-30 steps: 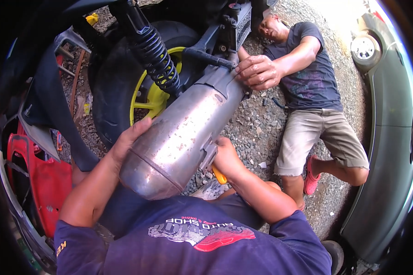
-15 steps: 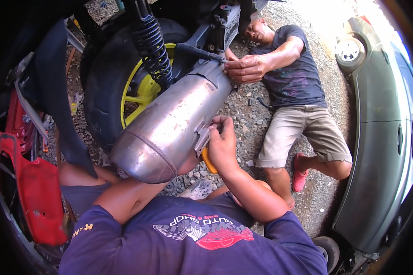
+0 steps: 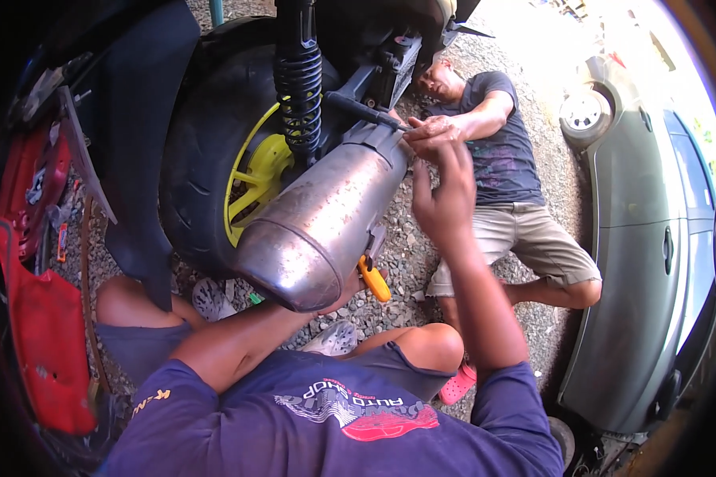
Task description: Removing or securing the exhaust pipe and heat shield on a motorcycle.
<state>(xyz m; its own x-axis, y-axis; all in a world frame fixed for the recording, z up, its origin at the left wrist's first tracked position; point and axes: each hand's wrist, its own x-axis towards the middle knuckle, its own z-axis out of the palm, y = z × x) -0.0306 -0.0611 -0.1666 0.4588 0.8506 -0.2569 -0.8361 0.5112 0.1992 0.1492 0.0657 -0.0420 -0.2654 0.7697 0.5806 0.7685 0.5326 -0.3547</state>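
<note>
Underneath the rounded near end of the muffler [image 3: 314,230], the left hand [image 3: 347,296] is mostly hidden; it seems to prop the metal from below, but I cannot tell how far its fingers are curled. Such a canister probably feels heavy for one palm and quite stiff, and its smooth, speckled shell could slide on bare skin. Cradling the domed end and steadying the side bracket [image 3: 374,242] looks the surest hold, though thin metal edges there may be sharp. Just beside that bracket is a yellow object [image 3: 376,284]; whether the left hand grips it is unclear. Farther up, the right hand [image 3: 447,195] has its thumb and loosely bent fingers parted, apparently around nothing, close to a co-worker's hand [image 3: 433,131] at the muffler's narrow end. The muffler slants alongside the wheel [image 3: 199,167], and beyond the co-worker stands a car [image 3: 636,238].
</note>
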